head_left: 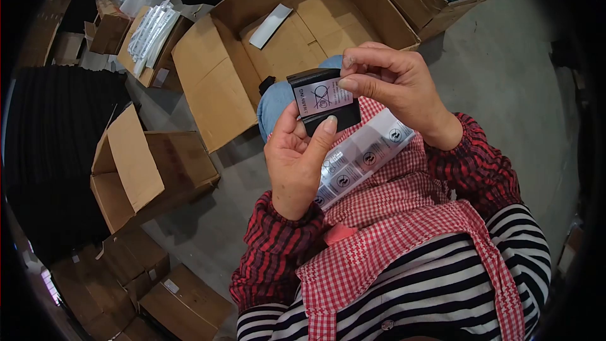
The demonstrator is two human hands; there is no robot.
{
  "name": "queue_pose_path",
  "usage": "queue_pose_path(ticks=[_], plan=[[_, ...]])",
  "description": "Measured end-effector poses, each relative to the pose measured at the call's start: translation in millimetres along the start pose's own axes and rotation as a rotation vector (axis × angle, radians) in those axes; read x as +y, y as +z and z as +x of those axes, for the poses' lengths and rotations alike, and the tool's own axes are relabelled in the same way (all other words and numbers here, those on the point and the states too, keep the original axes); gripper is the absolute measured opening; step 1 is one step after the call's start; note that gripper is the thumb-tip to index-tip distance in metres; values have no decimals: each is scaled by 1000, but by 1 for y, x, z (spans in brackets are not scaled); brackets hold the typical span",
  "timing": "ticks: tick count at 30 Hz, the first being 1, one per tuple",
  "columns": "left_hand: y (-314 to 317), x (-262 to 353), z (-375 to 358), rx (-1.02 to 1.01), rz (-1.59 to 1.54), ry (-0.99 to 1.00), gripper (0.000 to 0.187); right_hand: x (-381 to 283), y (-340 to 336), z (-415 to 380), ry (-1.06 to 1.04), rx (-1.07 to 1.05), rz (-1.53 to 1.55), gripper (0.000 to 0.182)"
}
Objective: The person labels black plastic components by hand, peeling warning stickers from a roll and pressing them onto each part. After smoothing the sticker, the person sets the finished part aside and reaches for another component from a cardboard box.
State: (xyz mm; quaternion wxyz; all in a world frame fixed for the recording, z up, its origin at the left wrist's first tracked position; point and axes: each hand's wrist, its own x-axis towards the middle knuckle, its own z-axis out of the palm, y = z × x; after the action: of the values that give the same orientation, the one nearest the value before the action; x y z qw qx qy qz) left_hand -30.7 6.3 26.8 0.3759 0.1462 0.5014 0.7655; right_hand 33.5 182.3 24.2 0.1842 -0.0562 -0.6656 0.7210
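Note:
My left hand [293,161] grips a flat black item [350,112] from below, thumb on its front; its exact kind cannot be made out. A white warning label [309,98] with a crossed-out symbol lies on the black face. My right hand [401,85] is at the label's right edge, its thumb touching it and its other fingers curled above. Across my lap, under both hands, rests a glossy sheet of warning labels [369,151] with round symbols.
A large open cardboard box [196,82] stands ahead, with one white strip [271,25] inside. To its right, another box [435,9] holds black labelled items. Label sheets [151,35] pile up at left, near stacked black material [57,151]. Smaller boxes [180,164] stand lower left.

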Motion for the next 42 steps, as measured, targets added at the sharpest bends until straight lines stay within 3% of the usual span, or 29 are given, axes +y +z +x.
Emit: queue_pose_path(ticks=[11,19,22,26,28,42], plan=[[1,1,2,7,-3,-36,39,3,-3,0,0,-4,-1,19],[4,1,2,58,19,-30,41,-1,3,-3,-131,42,-200,28],[5,3,1,46,-19,-37,40,1,2,-4,-179,65,-100,27],[3,1,1,47,3,-39,40,2,-1,-3,-121,109,18,26],[7,4,1,50,-3,-48,39,2,-2,-3,-52,18,23,26],[8,5,2,44,16,-55,39,3,-3,-4,-72,28,-21,25]])
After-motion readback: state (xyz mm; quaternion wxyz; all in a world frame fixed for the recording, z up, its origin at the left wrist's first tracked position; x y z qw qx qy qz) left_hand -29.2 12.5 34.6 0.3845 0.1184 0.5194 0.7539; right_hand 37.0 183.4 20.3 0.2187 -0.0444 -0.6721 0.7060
